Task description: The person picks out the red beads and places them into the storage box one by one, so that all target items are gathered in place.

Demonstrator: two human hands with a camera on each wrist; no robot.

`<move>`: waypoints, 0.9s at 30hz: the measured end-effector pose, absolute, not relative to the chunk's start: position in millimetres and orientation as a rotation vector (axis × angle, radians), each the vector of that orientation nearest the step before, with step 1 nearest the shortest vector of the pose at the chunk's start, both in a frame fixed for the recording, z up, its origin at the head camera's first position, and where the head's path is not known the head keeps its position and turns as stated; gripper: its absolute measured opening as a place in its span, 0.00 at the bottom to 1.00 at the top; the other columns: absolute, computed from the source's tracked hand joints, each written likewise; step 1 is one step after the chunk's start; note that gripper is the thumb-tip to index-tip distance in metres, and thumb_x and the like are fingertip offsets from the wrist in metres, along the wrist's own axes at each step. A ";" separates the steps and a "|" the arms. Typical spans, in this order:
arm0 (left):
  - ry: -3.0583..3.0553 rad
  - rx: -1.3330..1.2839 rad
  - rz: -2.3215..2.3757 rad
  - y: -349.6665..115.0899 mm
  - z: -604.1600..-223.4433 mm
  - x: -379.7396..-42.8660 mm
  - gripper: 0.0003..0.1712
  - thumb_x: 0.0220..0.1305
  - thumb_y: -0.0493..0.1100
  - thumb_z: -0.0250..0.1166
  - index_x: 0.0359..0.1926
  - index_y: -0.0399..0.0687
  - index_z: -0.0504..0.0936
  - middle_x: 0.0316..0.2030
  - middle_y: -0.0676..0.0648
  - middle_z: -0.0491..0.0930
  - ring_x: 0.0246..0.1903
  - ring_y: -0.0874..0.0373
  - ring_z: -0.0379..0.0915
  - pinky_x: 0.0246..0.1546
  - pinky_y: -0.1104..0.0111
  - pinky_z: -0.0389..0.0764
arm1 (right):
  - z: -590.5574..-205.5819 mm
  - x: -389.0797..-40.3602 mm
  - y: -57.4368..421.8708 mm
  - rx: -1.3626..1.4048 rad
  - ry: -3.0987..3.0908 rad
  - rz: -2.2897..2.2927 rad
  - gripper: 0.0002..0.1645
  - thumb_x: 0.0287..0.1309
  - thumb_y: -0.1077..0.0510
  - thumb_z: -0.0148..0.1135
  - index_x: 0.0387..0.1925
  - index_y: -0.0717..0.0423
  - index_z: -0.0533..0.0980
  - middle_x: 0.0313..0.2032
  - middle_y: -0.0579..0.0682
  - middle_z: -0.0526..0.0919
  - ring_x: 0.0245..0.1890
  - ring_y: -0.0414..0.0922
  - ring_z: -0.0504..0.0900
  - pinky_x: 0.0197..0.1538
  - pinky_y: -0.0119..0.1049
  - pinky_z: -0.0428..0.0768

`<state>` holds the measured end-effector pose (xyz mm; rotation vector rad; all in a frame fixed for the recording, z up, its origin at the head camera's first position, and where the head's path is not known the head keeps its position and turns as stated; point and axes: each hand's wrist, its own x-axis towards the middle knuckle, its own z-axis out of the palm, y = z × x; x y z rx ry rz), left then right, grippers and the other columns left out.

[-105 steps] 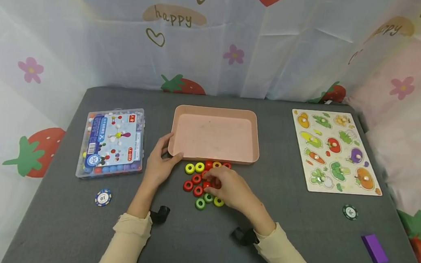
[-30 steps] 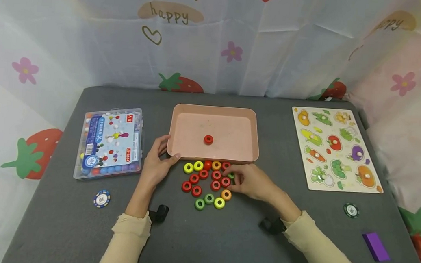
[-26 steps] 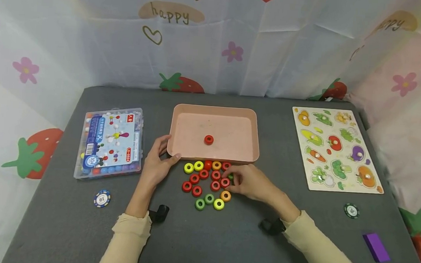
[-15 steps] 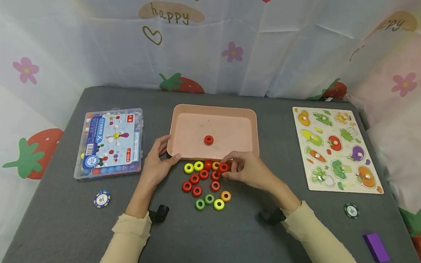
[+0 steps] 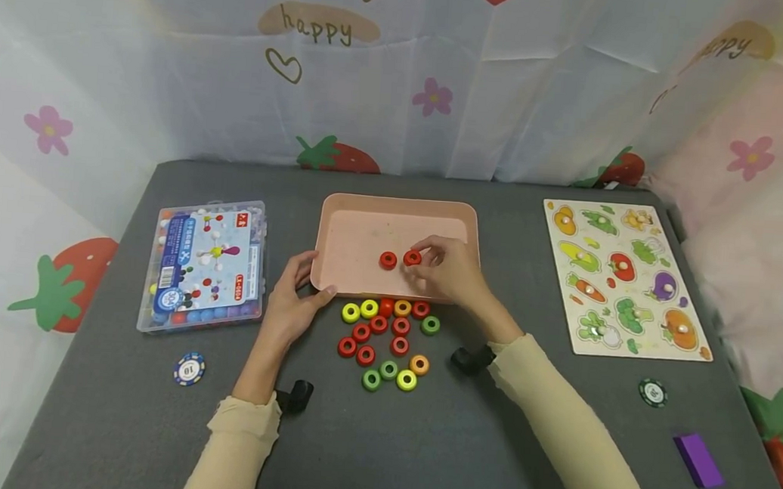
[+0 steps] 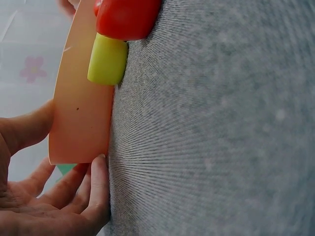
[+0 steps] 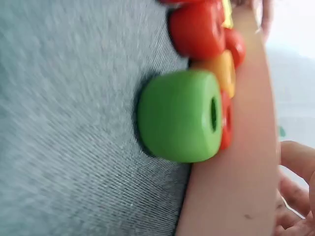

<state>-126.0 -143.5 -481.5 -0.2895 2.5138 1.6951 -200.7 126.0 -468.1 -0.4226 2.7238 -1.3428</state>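
Note:
My right hand point(image 5: 454, 272) pinches a red ring bead point(image 5: 412, 257) between thumb and fingers, low over the pink tray point(image 5: 358, 231). Just left of it, another red bead point(image 5: 387, 260) lies in the tray. My left hand point(image 5: 295, 302) grips the tray's front left corner; the left wrist view shows its thumb point(image 6: 29, 125) on the rim and fingers round the side. In front of the tray lie several red, yellow, green and orange beads point(image 5: 361, 332). Up close in the right wrist view are a green bead point(image 7: 172, 118) and the tray's wall; the held bead is hidden there.
A clear box of coloured balls point(image 5: 206, 266) stands left, with a blue poker chip point(image 5: 189, 369) before it. On the right lie a vegetable peg puzzle point(image 5: 628, 280), a dark green chip point(image 5: 653, 392) and a purple block point(image 5: 700, 461). A printed curtain hangs behind the table.
The right hand has picked a red bead from the right of the group and carried it over the front rim. The first red bead came into the tray earlier. The left hand stays put.

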 end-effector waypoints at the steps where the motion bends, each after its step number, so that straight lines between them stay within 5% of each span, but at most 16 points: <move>1: 2.511 -0.293 1.691 -143.4 -481.5 -125.9 0.40 0.64 0.41 0.70 0.73 0.57 0.63 0.72 0.45 0.67 0.72 0.49 0.59 0.73 0.48 0.52 | -469.9 -203.0 124.8 -0.412 2.741 -1.319 0.15 0.51 0.60 0.75 0.43 0.56 0.84 0.24 0.49 0.82 0.26 0.44 0.78 0.30 0.35 0.74; 18: 2.512 -0.311 1.679 -142.7 -481.3 -124.1 0.40 0.63 0.43 0.71 0.73 0.59 0.63 0.71 0.46 0.68 0.72 0.49 0.60 0.73 0.48 0.53 | -474.7 -201.8 121.9 -0.426 2.818 -1.153 0.22 0.52 0.58 0.76 0.50 0.54 0.81 0.25 0.47 0.82 0.25 0.43 0.78 0.32 0.36 0.75; 27: 2.517 -0.311 1.681 -142.9 -479.4 -124.8 0.40 0.63 0.43 0.71 0.72 0.59 0.63 0.71 0.45 0.68 0.72 0.49 0.60 0.73 0.47 0.52 | -446.0 -165.6 127.7 -0.805 2.610 -1.237 0.11 0.56 0.60 0.73 0.41 0.55 0.84 0.24 0.43 0.81 0.24 0.42 0.76 0.28 0.34 0.75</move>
